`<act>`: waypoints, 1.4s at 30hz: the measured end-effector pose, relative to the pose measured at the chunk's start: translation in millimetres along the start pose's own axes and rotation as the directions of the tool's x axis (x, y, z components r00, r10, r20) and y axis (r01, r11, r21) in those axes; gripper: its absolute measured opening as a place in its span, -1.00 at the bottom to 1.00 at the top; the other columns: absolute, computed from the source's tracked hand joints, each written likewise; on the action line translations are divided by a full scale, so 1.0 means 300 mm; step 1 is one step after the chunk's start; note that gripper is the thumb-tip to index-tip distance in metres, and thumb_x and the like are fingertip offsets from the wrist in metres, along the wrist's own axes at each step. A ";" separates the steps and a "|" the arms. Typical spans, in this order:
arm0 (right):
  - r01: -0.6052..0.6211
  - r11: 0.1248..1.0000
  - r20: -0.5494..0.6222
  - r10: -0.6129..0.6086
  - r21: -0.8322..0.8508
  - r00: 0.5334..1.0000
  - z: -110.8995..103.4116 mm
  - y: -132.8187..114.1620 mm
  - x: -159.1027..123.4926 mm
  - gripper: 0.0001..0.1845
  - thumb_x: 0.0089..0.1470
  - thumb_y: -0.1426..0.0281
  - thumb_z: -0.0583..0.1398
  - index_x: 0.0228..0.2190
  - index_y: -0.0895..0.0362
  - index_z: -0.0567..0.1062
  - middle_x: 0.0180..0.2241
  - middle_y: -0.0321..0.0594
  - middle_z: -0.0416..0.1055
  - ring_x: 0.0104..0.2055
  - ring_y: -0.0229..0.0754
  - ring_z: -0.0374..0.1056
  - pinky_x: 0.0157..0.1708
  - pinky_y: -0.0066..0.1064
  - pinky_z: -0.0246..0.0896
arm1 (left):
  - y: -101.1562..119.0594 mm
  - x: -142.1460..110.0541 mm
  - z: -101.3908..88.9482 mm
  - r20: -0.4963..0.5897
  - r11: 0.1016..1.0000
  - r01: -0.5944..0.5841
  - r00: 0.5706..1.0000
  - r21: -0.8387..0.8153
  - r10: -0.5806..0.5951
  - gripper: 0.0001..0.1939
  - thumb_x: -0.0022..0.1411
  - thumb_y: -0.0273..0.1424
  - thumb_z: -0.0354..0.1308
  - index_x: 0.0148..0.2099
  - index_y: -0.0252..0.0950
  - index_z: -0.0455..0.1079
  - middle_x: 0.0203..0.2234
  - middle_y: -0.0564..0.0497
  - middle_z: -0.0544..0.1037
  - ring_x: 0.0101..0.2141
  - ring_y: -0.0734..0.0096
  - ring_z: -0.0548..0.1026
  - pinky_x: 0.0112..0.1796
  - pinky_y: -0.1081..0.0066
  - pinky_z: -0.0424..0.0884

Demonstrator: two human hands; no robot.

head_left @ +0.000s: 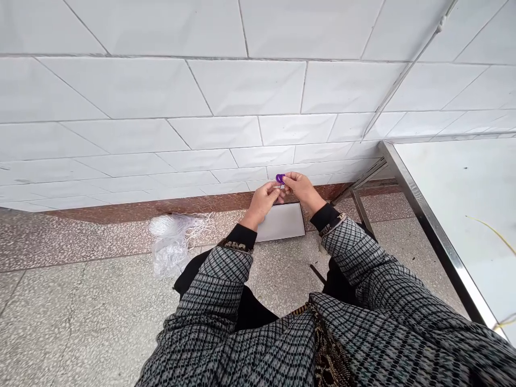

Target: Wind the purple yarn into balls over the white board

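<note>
A small purple piece of looped cord (280, 177) is held up in front of me, close to the tiled wall. My right hand (303, 189) pinches it between thumb and fingers from the right. My left hand (262, 205) comes in from the left, its thumb and fingertips closed just under the loops, where a thin dark strand hangs. The fingertips of both hands nearly meet. Exactly how the cord is looped is too small to make out. Below the hands, a shallow white tray with a dark rim (283, 221) lies on the floor.
Left of the tray, a bundle of white cord (197, 223) and a clear plastic bag (169, 252) lie on the speckled floor. At the right stands a metal-framed table (451, 188) with a yellow strand (494, 230) on it. The white tiled wall (242, 91) rises in front.
</note>
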State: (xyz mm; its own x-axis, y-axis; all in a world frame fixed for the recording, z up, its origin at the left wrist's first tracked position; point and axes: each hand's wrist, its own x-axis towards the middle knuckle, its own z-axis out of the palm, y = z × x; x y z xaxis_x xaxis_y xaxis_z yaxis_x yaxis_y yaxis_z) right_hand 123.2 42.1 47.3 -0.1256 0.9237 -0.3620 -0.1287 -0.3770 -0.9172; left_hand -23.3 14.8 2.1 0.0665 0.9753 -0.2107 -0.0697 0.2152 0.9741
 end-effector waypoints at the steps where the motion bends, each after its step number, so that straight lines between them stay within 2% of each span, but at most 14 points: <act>1: -0.036 0.998 -0.015 0.036 0.048 0.999 -0.002 -0.006 -0.003 -0.61 0.47 0.66 0.20 -0.43 0.16 0.47 -0.67 -0.44 0.33 -0.62 -0.38 0.25 -0.51 -0.58 0.19 | 0.003 -0.004 0.004 -0.014 0.997 -0.010 1.000 0.075 0.011 -0.89 0.34 -0.46 0.21 -0.15 -0.29 0.58 -0.52 0.11 0.55 -0.50 0.39 0.46 -0.31 0.38 0.40; 5: -0.148 0.955 0.017 0.149 0.257 0.989 -0.014 -0.025 -0.014 -0.63 0.57 0.62 0.16 -0.35 0.19 0.50 -0.49 -0.29 0.56 -0.58 -0.39 0.37 -0.51 -0.58 0.35 | 0.016 -0.012 0.007 -0.083 0.922 -0.141 0.980 0.360 0.183 -0.81 0.32 -0.47 0.24 -0.38 -0.25 0.56 -0.61 0.15 0.41 -0.48 0.38 0.32 -0.33 0.39 0.27; 7: -0.178 0.929 0.070 0.164 0.325 0.984 -0.023 -0.027 -0.016 -0.66 0.59 0.61 0.17 -0.31 0.20 0.51 -0.39 -0.23 0.64 -0.56 -0.41 0.37 -0.51 -0.60 0.37 | 0.020 -0.012 0.003 -0.113 0.896 -0.156 0.969 0.416 0.221 -0.80 0.33 -0.46 0.24 -0.38 -0.25 0.58 -0.58 0.13 0.46 -0.44 0.35 0.35 -0.30 0.38 0.29; 9: -0.187 0.919 0.105 0.160 0.347 0.982 -0.031 -0.022 -0.012 -0.68 0.56 0.60 0.21 -0.33 0.19 0.50 -0.39 -0.24 0.63 -0.56 -0.42 0.34 -0.53 -0.62 0.36 | 0.020 -0.009 -0.003 -0.132 0.890 -0.143 0.967 0.433 0.219 -0.80 0.34 -0.44 0.23 -0.35 -0.24 0.60 -0.53 0.09 0.55 -0.41 0.31 0.42 -0.26 0.36 0.34; 13: -0.147 0.955 0.120 0.120 0.256 0.986 -0.041 0.002 0.007 -0.69 0.44 0.57 0.37 -0.38 0.16 0.48 -0.41 -0.27 0.59 -0.56 -0.41 0.32 -0.53 -0.62 0.36 | 0.001 0.007 -0.023 -0.140 0.886 -0.140 0.965 0.442 0.222 -0.84 0.33 -0.43 0.23 -0.29 -0.25 0.63 -0.43 0.03 0.66 -0.34 0.25 0.52 -0.19 0.32 0.42; 15: -0.134 0.972 0.128 0.110 0.193 0.986 -0.046 0.016 0.017 -0.71 0.40 0.54 0.40 -0.38 0.17 0.51 -0.43 -0.28 0.57 -0.53 -0.40 0.35 -0.51 -0.62 0.38 | -0.015 0.016 -0.038 -0.136 0.899 -0.150 0.965 0.412 0.223 -0.84 0.31 -0.42 0.24 -0.16 -0.26 0.66 -0.38 0.02 0.65 -0.38 0.28 0.52 -0.19 0.31 0.45; 18: -0.116 0.983 0.172 0.091 0.141 0.981 -0.056 0.033 0.026 -0.75 0.34 0.49 0.46 -0.37 0.17 0.56 -0.48 -0.31 0.52 -0.51 -0.37 0.35 -0.49 -0.61 0.39 | -0.034 0.026 -0.063 -0.119 0.926 -0.227 0.955 0.302 0.273 -0.65 0.32 -0.35 0.24 0.11 -0.25 0.63 -0.23 -0.02 0.64 -0.34 0.30 0.57 -0.16 0.30 0.53; 21: -0.096 0.988 0.263 0.062 0.120 0.963 -0.068 0.041 0.027 -0.72 0.20 0.42 0.56 -0.38 0.18 0.58 -0.46 -0.32 0.52 -0.52 -0.38 0.29 -0.50 -0.59 0.37 | -0.032 0.027 -0.084 -0.088 0.872 -0.402 0.894 0.280 0.440 -0.62 0.42 -0.22 0.21 0.15 -0.23 0.65 -0.13 -0.09 0.65 -0.14 0.21 0.63 -0.02 0.26 0.56; 24: -0.099 0.990 0.347 0.060 0.098 0.936 -0.075 0.044 0.026 -0.63 0.03 0.34 0.65 -0.39 0.20 0.60 -0.46 -0.33 0.52 -0.53 -0.40 0.25 -0.49 -0.57 0.35 | -0.017 0.023 -0.096 0.006 0.791 -0.497 0.848 0.356 0.530 -0.62 0.47 -0.14 0.20 0.07 -0.22 0.73 -0.24 -0.07 0.63 -0.17 0.21 0.60 -0.06 0.27 0.54; 28: -0.123 0.988 0.352 0.083 0.090 0.932 -0.066 0.047 0.024 -0.58 -0.09 0.32 0.68 -0.41 0.23 0.62 -0.50 -0.33 0.49 -0.55 -0.42 0.20 -0.51 -0.59 0.27 | -0.004 0.018 -0.091 0.057 0.796 -0.474 0.869 0.377 0.491 -0.72 0.42 -0.21 0.24 -0.06 -0.21 0.74 -0.28 -0.03 0.66 -0.20 0.24 0.61 -0.09 0.30 0.55; 32: -0.141 0.986 0.296 0.109 0.089 0.949 -0.048 0.043 0.015 -0.63 -0.01 0.38 0.64 -0.49 0.21 0.58 -0.54 -0.32 0.48 -0.57 -0.43 0.18 -0.56 -0.61 0.21 | 0.010 0.006 -0.066 -0.017 0.830 -0.384 0.904 0.405 0.427 -0.85 0.33 -0.35 0.31 -0.12 -0.24 0.69 -0.27 -0.02 0.69 -0.23 0.27 0.60 -0.09 0.32 0.54; 37: -0.129 0.990 0.221 0.113 0.059 0.969 -0.035 0.030 -0.004 -0.70 0.18 0.44 0.55 -0.49 0.21 0.62 -0.51 -0.28 0.54 -0.57 -0.40 0.24 -0.51 -0.58 0.31 | 0.039 -0.012 -0.041 -0.105 0.851 -0.260 0.934 0.456 0.341 -0.94 0.28 -0.43 0.33 -0.18 -0.23 0.59 -0.36 0.06 0.63 -0.30 0.32 0.53 -0.11 0.35 0.49; 39: -0.122 0.991 0.217 0.106 0.063 0.970 -0.030 0.029 -0.011 -0.73 0.18 0.43 0.55 -0.47 0.21 0.65 -0.49 -0.27 0.56 -0.56 -0.40 0.26 -0.48 -0.57 0.35 | 0.044 -0.013 -0.037 -0.147 0.871 -0.226 0.937 0.436 0.317 -0.96 0.28 -0.44 0.32 -0.20 -0.22 0.54 -0.35 0.06 0.62 -0.30 0.33 0.54 -0.11 0.35 0.48; 42: -0.102 0.993 0.201 0.087 0.066 0.976 -0.022 0.030 -0.015 -0.75 0.07 0.44 0.60 -0.48 0.22 0.67 -0.52 -0.31 0.54 -0.57 -0.42 0.23 -0.50 -0.60 0.30 | 0.036 -0.009 -0.030 -0.177 0.915 -0.190 0.948 0.356 0.266 -0.94 0.28 -0.43 0.31 -0.23 -0.21 0.47 -0.37 0.07 0.59 -0.31 0.34 0.53 -0.12 0.37 0.48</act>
State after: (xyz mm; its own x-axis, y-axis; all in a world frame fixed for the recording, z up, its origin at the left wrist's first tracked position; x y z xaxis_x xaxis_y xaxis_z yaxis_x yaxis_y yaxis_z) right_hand 129.2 35.0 39.7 -0.3316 0.8546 -0.3995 -0.1797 -0.4730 -0.8626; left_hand -33.3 15.1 12.3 -0.1317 0.9903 0.0449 0.2783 -0.0066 0.9605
